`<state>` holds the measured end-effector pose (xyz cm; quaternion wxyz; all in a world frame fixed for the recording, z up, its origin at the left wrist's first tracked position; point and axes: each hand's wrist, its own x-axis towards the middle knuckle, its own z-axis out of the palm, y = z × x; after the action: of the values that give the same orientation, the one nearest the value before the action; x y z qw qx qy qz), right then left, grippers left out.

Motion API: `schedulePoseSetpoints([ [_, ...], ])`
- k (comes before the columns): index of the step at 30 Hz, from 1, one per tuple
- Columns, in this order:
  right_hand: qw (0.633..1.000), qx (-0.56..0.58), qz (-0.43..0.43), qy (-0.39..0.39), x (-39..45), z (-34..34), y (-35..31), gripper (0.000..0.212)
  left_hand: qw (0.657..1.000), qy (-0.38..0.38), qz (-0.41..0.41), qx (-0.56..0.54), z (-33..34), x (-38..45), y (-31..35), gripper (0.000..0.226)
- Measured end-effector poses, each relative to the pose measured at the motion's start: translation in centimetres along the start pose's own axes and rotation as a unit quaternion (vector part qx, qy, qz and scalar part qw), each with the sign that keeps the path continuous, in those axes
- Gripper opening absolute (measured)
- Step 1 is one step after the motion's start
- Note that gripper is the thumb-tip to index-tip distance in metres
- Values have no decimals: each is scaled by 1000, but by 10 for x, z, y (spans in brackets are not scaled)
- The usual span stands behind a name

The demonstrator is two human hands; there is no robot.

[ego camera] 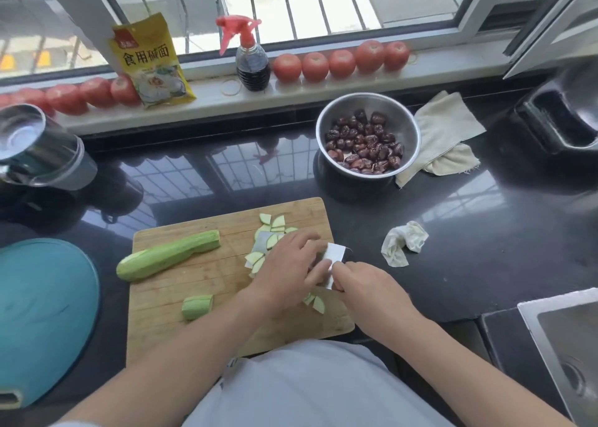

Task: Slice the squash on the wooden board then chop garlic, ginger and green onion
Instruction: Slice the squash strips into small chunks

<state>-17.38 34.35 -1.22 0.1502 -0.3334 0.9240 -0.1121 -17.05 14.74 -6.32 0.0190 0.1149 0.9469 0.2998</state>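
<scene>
A wooden board (194, 284) lies on the black counter. On its left lies a long pale-green squash half (166, 255), with a short squash end piece (197, 307) below it. Several thin squash slices (273, 226) are piled at the board's right. My right hand (369, 292) grips the handle of a cleaver, whose bright blade (335, 255) stands among the slices. My left hand (288, 269) lies over the slices against the blade, fingers curved down; what it holds underneath is hidden.
A steel bowl of red dates (369, 135) stands behind the board, with a folded cloth (443, 132) and a crumpled tissue (403, 244) to the right. A teal lid (42, 316) sits left, a sink (569, 339) right. Tomatoes (339, 61) and a spray bottle (250, 54) line the windowsill.
</scene>
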Motion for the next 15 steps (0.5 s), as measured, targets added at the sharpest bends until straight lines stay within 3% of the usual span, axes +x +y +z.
schedulePoseSetpoints([
  [6, 1000, 21, -3, 22, 2, -5, -5, 61, 997, 73, 21, 1, 11, -3, 5, 24],
  [12, 1000, -21, 13, 11, -2, 0, -4, 35, 995, 89, 42, -28, 12, -8, -9, 20],
  [15, 999, -19, 27, -1, -6, 0, -3, 32, 995, 85, 23, -54, 10, -8, -10, 25],
])
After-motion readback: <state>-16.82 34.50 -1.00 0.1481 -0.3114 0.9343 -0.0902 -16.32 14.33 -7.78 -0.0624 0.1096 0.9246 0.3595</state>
